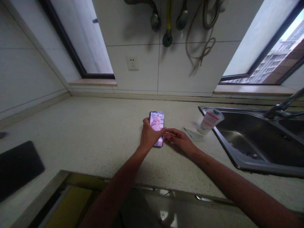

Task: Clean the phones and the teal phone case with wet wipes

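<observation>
1. Smartphone, slim and rectangular with a lit pinkish screen, lies at mid-counter on the pale speckled worktop; lower left part hidden by a hand, screen content too small to read.
2. Left hand: closed around the smartphone, thumb across the screen to the right edge, fingertips at the left edge; remaining fingers hidden beneath.
3. Right hand: fingers loosely bent beside the smartphone's right edge; contact, and anything between the fingertips, cannot be told.
4. Translucent plastic cup with red print overlaps the stainless-steel sink's rim; thin greyish flat piece beside it, material unclear.
5. Stainless-steel sink cut off at right; black flat panel cut off at left.
</observation>
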